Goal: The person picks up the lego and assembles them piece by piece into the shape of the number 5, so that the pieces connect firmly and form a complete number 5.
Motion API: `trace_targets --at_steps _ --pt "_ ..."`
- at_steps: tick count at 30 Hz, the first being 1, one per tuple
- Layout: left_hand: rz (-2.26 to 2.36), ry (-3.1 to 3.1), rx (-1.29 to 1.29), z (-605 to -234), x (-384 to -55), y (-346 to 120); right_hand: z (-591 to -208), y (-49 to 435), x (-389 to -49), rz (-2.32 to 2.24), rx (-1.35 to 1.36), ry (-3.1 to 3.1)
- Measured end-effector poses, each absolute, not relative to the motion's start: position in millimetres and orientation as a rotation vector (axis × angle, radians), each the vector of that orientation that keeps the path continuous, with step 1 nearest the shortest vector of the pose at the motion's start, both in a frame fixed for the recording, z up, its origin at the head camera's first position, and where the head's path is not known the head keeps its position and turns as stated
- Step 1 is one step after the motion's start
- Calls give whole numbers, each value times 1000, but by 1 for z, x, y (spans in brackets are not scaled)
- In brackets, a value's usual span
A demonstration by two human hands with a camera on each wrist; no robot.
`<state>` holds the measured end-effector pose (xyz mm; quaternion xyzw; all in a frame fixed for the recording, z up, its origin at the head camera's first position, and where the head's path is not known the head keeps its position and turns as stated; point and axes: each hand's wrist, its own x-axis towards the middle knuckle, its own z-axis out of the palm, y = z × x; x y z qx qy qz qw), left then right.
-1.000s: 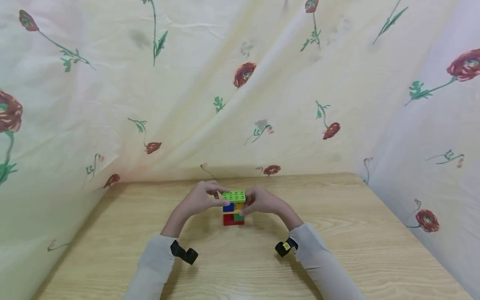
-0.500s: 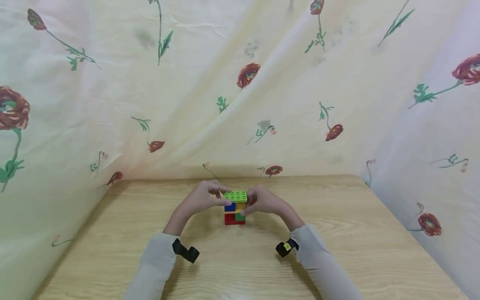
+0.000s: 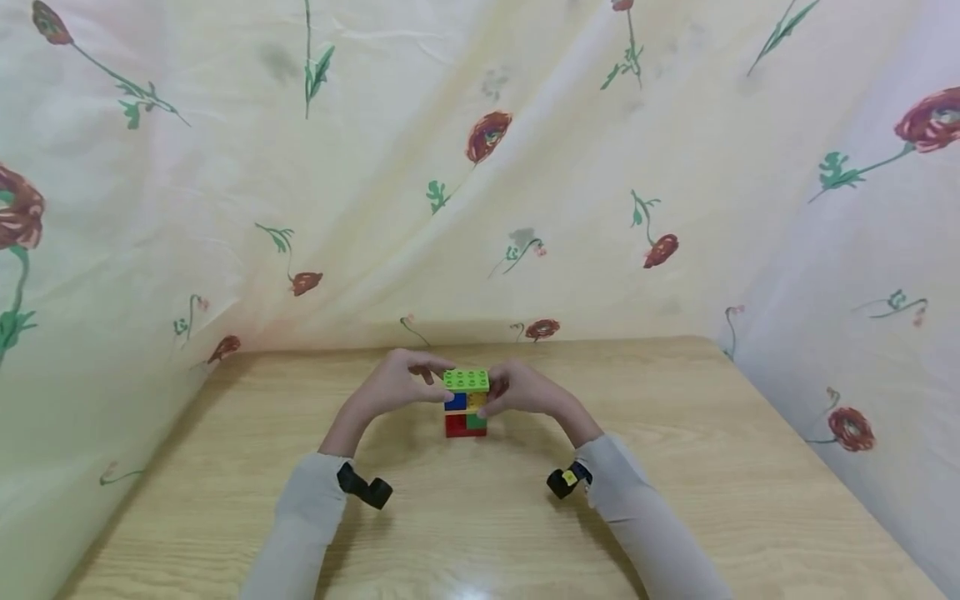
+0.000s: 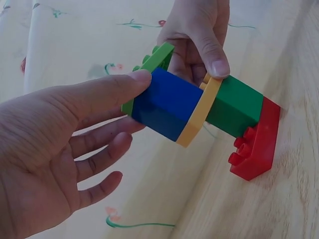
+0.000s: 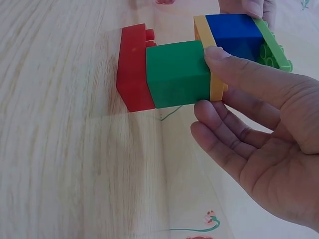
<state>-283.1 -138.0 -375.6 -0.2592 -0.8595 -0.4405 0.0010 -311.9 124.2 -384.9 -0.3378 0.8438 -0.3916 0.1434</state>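
Note:
A stack of toy building bricks stands at the middle of the table. At its bottom is a red brick [image 5: 132, 74], with a green brick [image 5: 177, 74] on its right half. Above lies a thin yellow plate [image 4: 199, 112], then a blue brick [image 4: 164, 104] on the left half. A lime-green studded plate [image 3: 467, 381] tops the stack, overhanging the right side. My left hand [image 3: 393, 385] pinches the upper left part, thumb on the blue brick at the lime plate. My right hand [image 3: 525, 388] grips the yellow plate from the right, its thumb also by the green brick's top.
The wooden table [image 3: 465, 517] reaches back to a flower-printed cloth [image 3: 390, 167], which also hangs at both sides. A black camera band sits on each wrist, over light grey sleeves [image 3: 300, 517].
The head view has shifted slightly. Both hands keep the same hold on the stack, which stands where it was.

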Motion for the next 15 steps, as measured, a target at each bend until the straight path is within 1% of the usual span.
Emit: trace_targets --at_steps 15 --pt "-1604 -2624 -688 -379 -286 -140 -383 126 -313 -1178 -983 2456"
